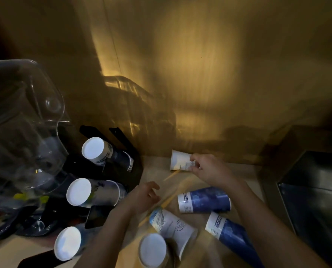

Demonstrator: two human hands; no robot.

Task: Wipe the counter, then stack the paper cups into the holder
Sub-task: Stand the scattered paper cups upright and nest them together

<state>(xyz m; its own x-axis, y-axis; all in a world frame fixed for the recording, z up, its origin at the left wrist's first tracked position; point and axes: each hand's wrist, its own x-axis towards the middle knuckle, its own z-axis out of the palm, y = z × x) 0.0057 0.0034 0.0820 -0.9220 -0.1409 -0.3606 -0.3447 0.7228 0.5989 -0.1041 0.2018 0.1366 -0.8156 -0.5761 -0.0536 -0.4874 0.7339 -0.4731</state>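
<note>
R hand (203,168) fingers pinch base end of white paper cup (179,161), frame centre; cup on side on beige counter (244,182), long axis left-right, mouth leftward. L hand (144,194) loosely curled, empty, farther off. Black cup holder (122,140) at left.

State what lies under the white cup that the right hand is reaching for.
The white cup lies on its side on the bare beige counter, against the wall. The right hand covers its far end.

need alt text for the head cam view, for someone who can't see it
A person's right hand grips a white paper cup lying on its side by the wall, while the left hand hovers open. Several more cups lie tipped on the dim counter, and upside-down cups sit in a black holder at left.
</note>
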